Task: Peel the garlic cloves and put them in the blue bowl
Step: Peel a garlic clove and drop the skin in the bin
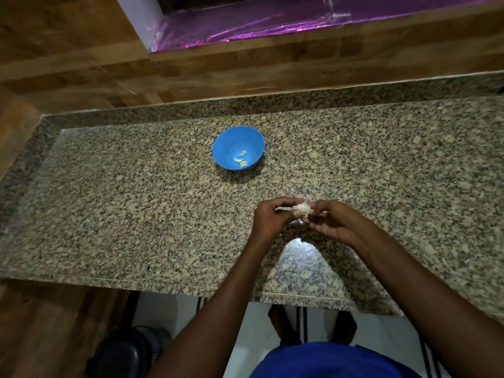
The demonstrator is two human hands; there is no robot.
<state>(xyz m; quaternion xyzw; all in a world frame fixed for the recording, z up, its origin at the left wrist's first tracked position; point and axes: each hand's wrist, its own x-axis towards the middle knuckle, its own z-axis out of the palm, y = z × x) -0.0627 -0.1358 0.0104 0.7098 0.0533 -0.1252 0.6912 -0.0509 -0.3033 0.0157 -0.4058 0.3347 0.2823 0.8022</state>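
I see both my left hand (268,218) and right hand (331,222) pinching the garlic (302,209); three peeled cloves (241,160) lie in the blue bowl (226,143)

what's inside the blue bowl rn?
Three pale peeled garlic cloves lie low on the near-right inner wall of the blue bowl. Nothing else shows inside; no part of the interior is covered.

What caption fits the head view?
Both hands hold garlic above the granite counter; the blue bowl holds peeled cloves.
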